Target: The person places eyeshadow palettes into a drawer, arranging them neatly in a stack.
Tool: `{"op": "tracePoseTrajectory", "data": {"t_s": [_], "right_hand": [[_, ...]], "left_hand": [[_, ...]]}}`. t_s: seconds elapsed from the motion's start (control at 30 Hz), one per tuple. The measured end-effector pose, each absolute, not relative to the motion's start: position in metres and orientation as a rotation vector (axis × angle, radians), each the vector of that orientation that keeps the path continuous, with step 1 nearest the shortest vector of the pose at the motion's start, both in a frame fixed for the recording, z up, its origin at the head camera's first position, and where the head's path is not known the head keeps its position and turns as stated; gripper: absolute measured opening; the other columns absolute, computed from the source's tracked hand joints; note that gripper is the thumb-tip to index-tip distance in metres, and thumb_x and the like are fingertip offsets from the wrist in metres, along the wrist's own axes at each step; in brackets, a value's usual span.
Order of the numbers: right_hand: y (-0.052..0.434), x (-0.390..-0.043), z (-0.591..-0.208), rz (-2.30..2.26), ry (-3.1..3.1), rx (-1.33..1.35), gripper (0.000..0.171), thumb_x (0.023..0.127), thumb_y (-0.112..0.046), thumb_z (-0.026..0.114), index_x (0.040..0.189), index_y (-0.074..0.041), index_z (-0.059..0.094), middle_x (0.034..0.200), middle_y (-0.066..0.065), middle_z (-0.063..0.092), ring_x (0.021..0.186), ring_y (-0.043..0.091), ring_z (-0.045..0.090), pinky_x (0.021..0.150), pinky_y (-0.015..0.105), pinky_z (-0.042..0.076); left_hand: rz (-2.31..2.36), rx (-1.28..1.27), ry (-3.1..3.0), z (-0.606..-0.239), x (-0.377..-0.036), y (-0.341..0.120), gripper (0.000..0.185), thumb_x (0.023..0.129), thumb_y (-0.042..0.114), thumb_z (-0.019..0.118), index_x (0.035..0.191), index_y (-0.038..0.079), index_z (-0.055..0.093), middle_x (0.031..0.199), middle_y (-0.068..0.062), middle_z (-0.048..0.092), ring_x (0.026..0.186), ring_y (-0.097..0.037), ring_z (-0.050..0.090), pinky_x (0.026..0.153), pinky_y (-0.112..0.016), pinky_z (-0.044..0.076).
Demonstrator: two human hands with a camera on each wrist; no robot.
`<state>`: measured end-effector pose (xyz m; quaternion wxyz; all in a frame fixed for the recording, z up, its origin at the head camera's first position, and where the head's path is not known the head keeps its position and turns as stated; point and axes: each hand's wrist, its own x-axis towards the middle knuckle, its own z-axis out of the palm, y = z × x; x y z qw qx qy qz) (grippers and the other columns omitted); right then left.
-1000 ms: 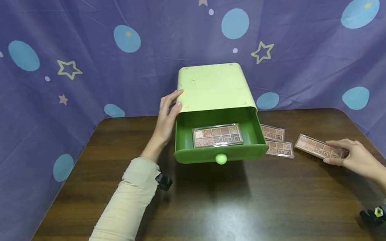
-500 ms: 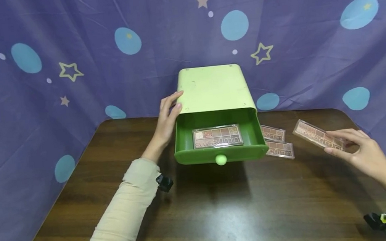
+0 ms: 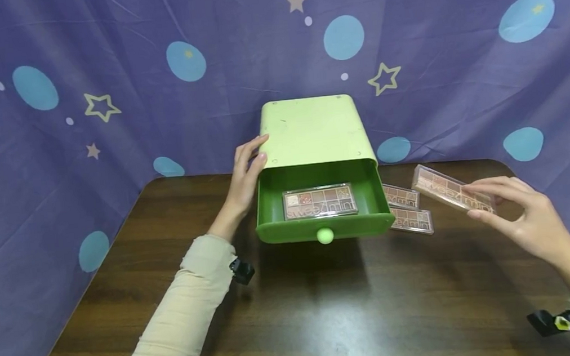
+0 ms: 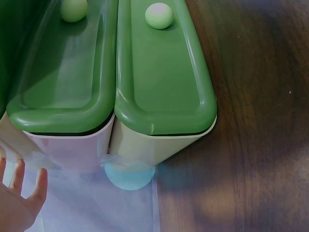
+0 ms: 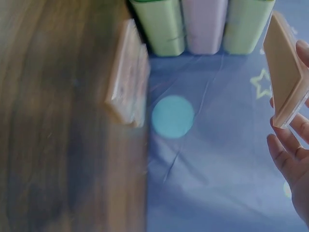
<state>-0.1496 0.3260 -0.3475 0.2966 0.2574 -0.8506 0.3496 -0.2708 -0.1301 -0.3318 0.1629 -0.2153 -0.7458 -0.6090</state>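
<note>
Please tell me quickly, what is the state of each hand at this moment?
Left hand: open, fingers touching the side of the drawer cabinet.
Right hand: closed, pinching an eyeshadow palette between thumb and fingers.

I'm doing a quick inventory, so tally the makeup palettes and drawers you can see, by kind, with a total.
Makeup palettes: 4 in sight (1 in the open drawer, 2 on the table, 1 in the right hand)
Drawers: 3 (1 open, 2 closed)
Total: 7
</note>
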Motion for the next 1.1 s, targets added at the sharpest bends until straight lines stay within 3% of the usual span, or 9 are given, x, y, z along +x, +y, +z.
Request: {"op": "tracePoseTrajectory", "data": {"t_s": [0.13, 0.23, 0.37, 0.77, 1.1], "right_hand": [[0.309, -0.144, -0.333, 0.936, -2.208, 0.749, 0.04, 0.068, 0.011, 0.077, 0.107, 0.006, 0.072, 0.105, 0.012, 0.069, 0.094, 0.006, 0.053, 0.083, 0.013, 0.037], [0.3, -0.14, -0.325, 0.946, -2.186, 0.799, 0.031, 0.08, -0.004, 0.078, 0.107, 0.007, 0.071, 0.107, 0.013, 0.068, 0.099, 0.007, 0.053, 0.087, 0.014, 0.036], [0.288, -0.141, -0.317, 0.953, -2.157, 0.861, 0.041, 0.089, -0.029, 0.075, 0.109, 0.007, 0.071, 0.111, 0.013, 0.067, 0.109, 0.009, 0.052, 0.093, 0.016, 0.035], [0.244, -0.158, -0.297, 1.006, -2.055, 0.991, 0.059, 0.092, -0.049, 0.066, 0.107, 0.008, 0.07, 0.11, 0.021, 0.066, 0.107, 0.013, 0.052, 0.094, 0.022, 0.035], [0.21, -0.174, -0.296, 1.014, -2.024, 1.122, 0.053, 0.093, -0.047, 0.065, 0.111, 0.003, 0.071, 0.112, 0.019, 0.066, 0.102, 0.017, 0.051, 0.087, 0.025, 0.035]], "left_hand": [[-1.752, -0.62, -2.121, -0.332, -0.272, -0.13, 0.046, 0.1, 0.021, 0.046, 0.142, 0.004, 0.05, 0.142, -0.016, 0.037, 0.125, -0.028, 0.038, 0.104, -0.047, 0.034], [-1.758, -0.622, -2.12, -0.333, -0.271, -0.131, 0.046, 0.1, 0.02, 0.046, 0.143, 0.003, 0.05, 0.142, -0.017, 0.036, 0.125, -0.029, 0.037, 0.104, -0.047, 0.034], [-1.756, -0.623, -2.117, -0.333, -0.272, -0.131, 0.046, 0.099, 0.021, 0.048, 0.142, 0.005, 0.05, 0.141, -0.016, 0.037, 0.124, -0.027, 0.038, 0.103, -0.045, 0.035], [-1.771, -0.613, -2.111, -0.331, -0.271, -0.131, 0.046, 0.1, 0.016, 0.047, 0.144, 0.001, 0.048, 0.141, -0.019, 0.035, 0.125, -0.029, 0.037, 0.101, -0.042, 0.035], [-1.761, -0.609, -2.129, -0.33, -0.269, -0.13, 0.047, 0.1, 0.02, 0.047, 0.144, 0.003, 0.049, 0.141, -0.018, 0.035, 0.126, -0.029, 0.037, 0.104, -0.047, 0.034]]}}
